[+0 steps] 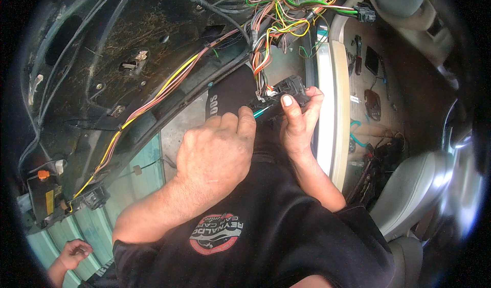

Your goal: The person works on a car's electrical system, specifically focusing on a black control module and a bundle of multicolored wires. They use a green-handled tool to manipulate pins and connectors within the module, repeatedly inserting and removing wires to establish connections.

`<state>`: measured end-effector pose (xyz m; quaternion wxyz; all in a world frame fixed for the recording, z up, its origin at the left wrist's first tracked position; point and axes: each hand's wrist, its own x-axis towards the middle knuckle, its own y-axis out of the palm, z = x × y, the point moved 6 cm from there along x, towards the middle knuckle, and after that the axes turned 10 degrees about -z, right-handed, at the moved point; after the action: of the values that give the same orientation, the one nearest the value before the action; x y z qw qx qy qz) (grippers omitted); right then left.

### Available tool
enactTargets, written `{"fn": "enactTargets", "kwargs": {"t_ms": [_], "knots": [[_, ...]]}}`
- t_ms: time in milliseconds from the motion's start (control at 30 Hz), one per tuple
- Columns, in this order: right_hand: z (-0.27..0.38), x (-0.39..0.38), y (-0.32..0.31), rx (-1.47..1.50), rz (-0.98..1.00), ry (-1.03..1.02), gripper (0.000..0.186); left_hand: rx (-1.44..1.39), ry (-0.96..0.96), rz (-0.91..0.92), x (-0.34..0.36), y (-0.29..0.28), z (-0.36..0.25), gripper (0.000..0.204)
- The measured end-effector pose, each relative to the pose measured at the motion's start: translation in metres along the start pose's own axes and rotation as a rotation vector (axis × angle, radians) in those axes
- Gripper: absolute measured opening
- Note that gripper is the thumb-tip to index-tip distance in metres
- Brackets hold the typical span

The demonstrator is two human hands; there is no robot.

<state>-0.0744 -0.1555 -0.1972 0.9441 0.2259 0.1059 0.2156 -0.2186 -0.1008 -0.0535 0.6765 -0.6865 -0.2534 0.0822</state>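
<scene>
Stripped car interior fills the frame, a dirty black panel (117,58) at upper left and a grey seat (414,191) at lower right.
At centre, the right hand (299,122) pinches a black connector block (284,93), thumb on top, where a multicoloured wire bundle (271,27) hangs from upper centre. Just left, the left hand (217,152) is clenched around a thin greenish tool (266,112) touching the block. Another person's hand (74,252) shows at lower left.

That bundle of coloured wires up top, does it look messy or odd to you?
Yes. The coloured wires hang loose and tangled instead of bundled, spilling down to the black connector block that the right hand grips. The left hand works beside it.
</scene>
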Motion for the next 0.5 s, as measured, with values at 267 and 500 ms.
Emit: {"fn": "enactTargets", "kwargs": {"t_ms": [267,500], "knots": [[0.007,-0.002,0.005,-0.007,0.011,-0.031,0.058,0.028,0.010,-0.003,0.001,0.002,-0.003,0.035],[0.014,0.000,0.008,-0.119,0.040,-0.087,0.069,0.048,-0.046,0.125,0.007,0.009,-0.004,0.020]]}}
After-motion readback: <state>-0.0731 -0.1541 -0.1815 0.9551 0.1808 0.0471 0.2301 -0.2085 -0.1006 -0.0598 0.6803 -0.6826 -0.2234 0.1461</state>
